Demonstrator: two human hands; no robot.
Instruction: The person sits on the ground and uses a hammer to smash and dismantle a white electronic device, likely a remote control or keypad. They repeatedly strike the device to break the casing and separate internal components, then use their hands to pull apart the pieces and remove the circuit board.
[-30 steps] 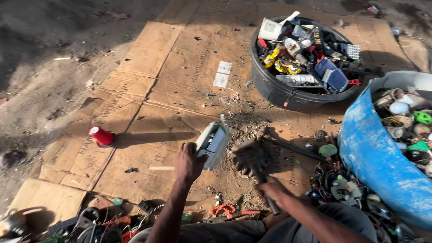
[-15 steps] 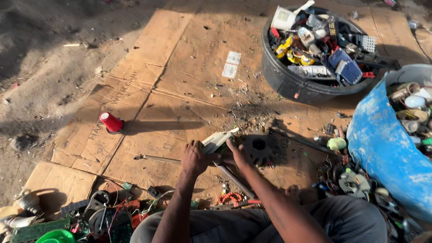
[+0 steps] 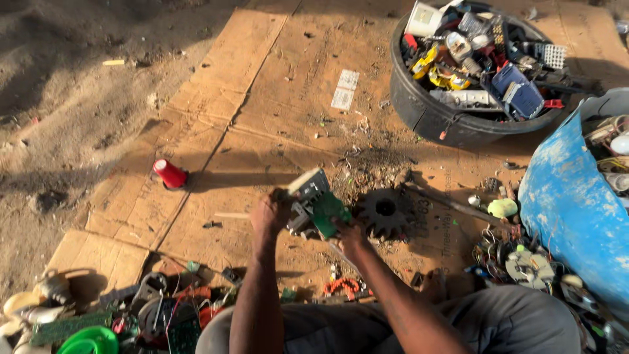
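Both my hands grip one small electronic device (image 3: 313, 200) with a pale casing and a green circuit board showing. My left hand (image 3: 270, 215) clasps its left side. My right hand (image 3: 349, 235) holds its lower right edge by the green board. The device is held just above flattened cardboard (image 3: 275, 111) on the ground. A dark metal gear wheel (image 3: 384, 211) lies flat on the cardboard just right of my right hand.
A black tub (image 3: 419, 111) full of mixed electronic scrap stands at the upper right. A blue barrel (image 3: 569, 203) lies at the right. A small red cap (image 3: 170, 174) sits on the cardboard left. Wires and scrap (image 3: 118, 314) pile at lower left and lower right.
My right hand has let go of the tool it held and come onto the device; both hands now grip it, turned so the green board faces up. The view shifted slightly.
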